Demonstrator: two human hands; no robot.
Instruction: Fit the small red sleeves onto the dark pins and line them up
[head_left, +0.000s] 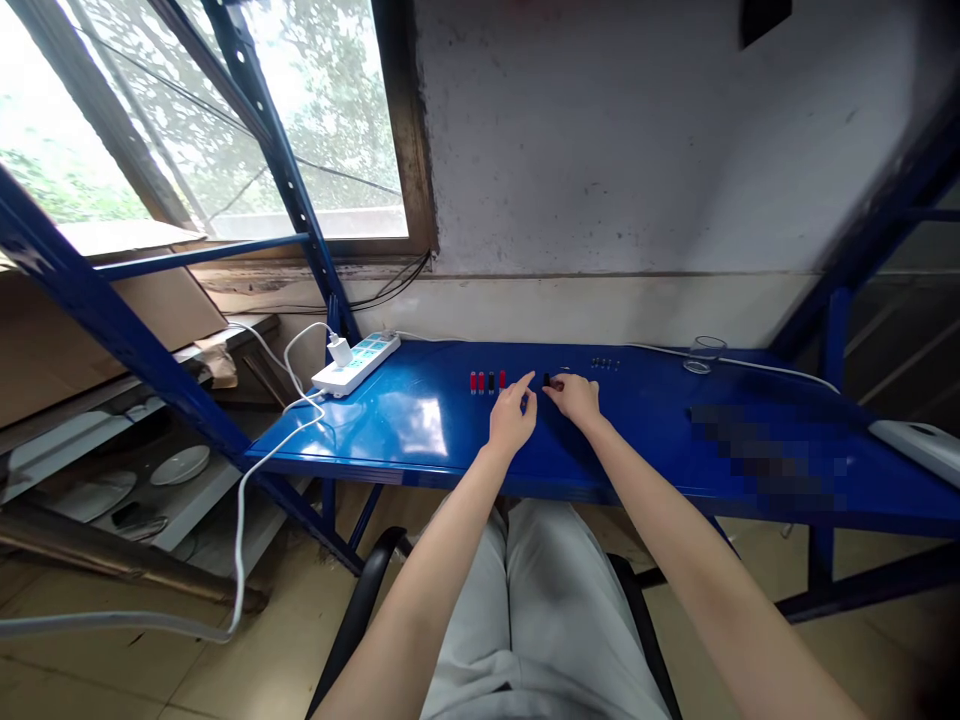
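— From the head view, what are the hands on?

— Both rest on the blue table (420,430), close together. The left hand (511,415) lies loosely curled with its forefinger stretched forward; nothing shows in it. The right hand (576,397) is curled too, its fingertips at a small black piece (546,380).

— Is it gripping that piece?

— I cannot tell. The fingertips meet it, but the piece is too small to see a pinch.

— Where does the piece stand?

— On the table, just ahead of the hands, between the left forefinger and the right fingertips.

— What else is near?

— Just left of the left forefinger stands a short row of pegs (487,381), red and black. Beyond the right hand lies a line of tiny dark studs (604,363). Farther right, well apart, is a glass (703,354) with a white cable (780,368) running past it.

— And to the left?

— A white power strip (355,363) at the table's far left, well apart from the left hand. Below that side, plates (180,464) sit on a lower shelf.
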